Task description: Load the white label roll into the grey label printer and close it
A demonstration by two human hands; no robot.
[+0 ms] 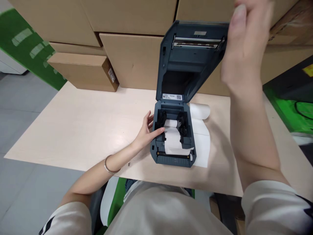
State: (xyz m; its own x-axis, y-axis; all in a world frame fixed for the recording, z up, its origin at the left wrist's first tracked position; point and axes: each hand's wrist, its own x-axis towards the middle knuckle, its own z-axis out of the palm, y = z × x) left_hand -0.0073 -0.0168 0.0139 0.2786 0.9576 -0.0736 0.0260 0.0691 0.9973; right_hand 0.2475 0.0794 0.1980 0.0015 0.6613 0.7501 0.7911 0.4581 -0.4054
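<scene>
Near the front edge of a pale tabletop (85, 127), a label printer (171, 160) is placed, its side wall loosely clasped by the left hand (143, 133), thumb inside. Loose paper (201, 140) is spread alongside; a paper roll (170, 123) is seated within. The raised lid (195, 58) is touched by the right hand (245, 49), whose closure cannot be told. Cardboard boxes (137, 62) are stacked behind.

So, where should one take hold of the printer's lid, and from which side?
Probably by its upper right corner, coming from the right: the lid stands open, its lower end joined to the base, which leaves the top free. The right hand is at that corner; the left hand is on the base's left side.
</scene>
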